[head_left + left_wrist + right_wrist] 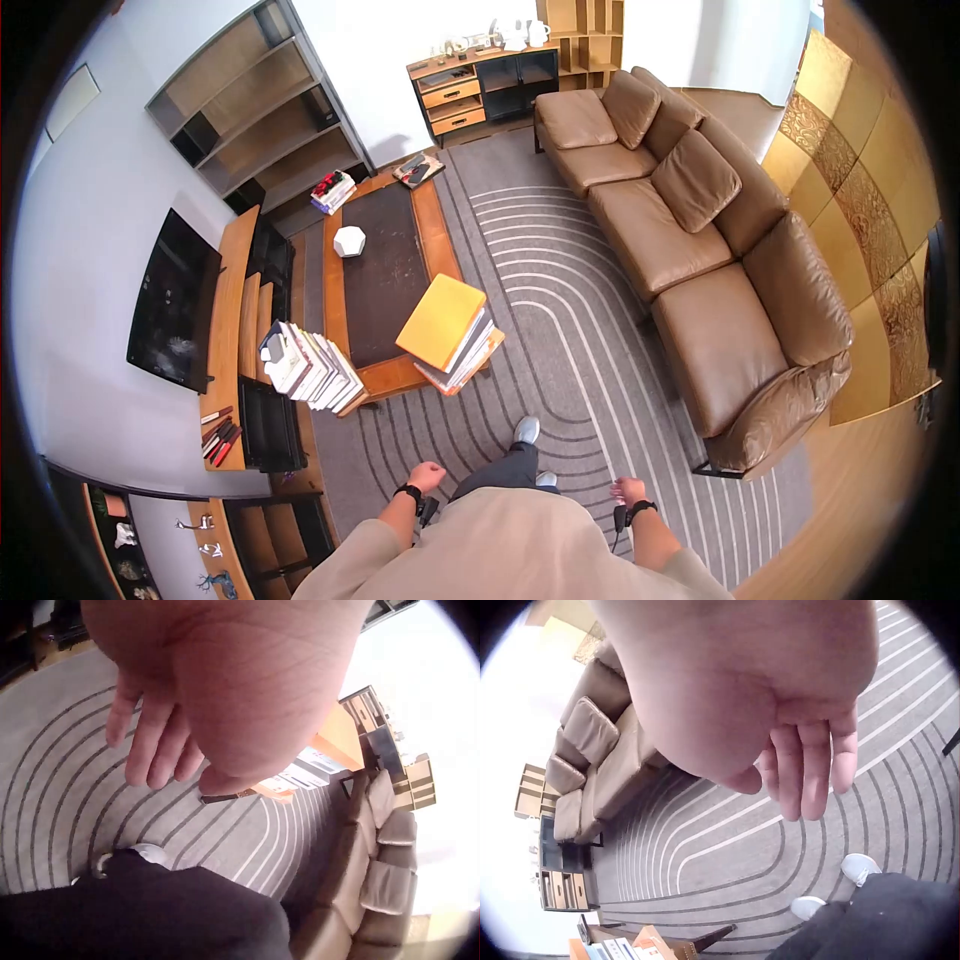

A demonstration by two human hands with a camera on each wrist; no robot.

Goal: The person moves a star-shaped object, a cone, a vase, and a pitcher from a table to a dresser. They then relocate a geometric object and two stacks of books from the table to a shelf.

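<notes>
My left hand [428, 477] hangs low at my left side, its fingers loosely bent with nothing in them. On the other side my right hand [629, 490] hangs over the rug, and the right wrist view shows its relaxed fingers [814, 772] holding nothing. Ahead of the left hand, a stack of books with an orange-yellow cover [442, 322] on top stands on the near right corner of the coffee table [385, 380]. A second tall stack of books [312, 368] is at the table's near left corner. Farther back on the table sits a white faceted ornament [349, 241].
A brown leather sofa [690, 260] runs along the right. On the left a low TV cabinet [235, 350] carries a television [172, 300] and several pens. More books [333, 192] lie at the table's far end. A striped grey rug [560, 370] covers the floor.
</notes>
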